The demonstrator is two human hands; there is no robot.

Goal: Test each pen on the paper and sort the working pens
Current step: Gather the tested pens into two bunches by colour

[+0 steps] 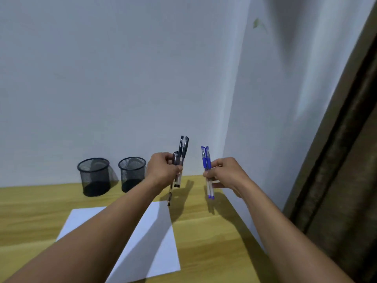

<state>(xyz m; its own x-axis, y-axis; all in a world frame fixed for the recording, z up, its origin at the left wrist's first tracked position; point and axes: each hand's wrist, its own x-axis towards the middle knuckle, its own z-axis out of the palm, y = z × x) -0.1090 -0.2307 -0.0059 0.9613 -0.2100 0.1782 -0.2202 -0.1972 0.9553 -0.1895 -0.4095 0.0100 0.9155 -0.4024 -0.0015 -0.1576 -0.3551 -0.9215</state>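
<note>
Two mesh cups (93, 176) (132, 173) sit left of center against the wall, paper (157, 242) lower middle near the desk's (204, 231) right edge. Left hand (163, 170) grips the black pens (180, 160) upright mid-frame; right hand (224, 170) pinches two blue pens (207, 162), raised just beside them.

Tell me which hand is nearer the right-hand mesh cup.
Left. The left hand is just right of the right-hand mesh cup; the right hand is farther right.
</note>
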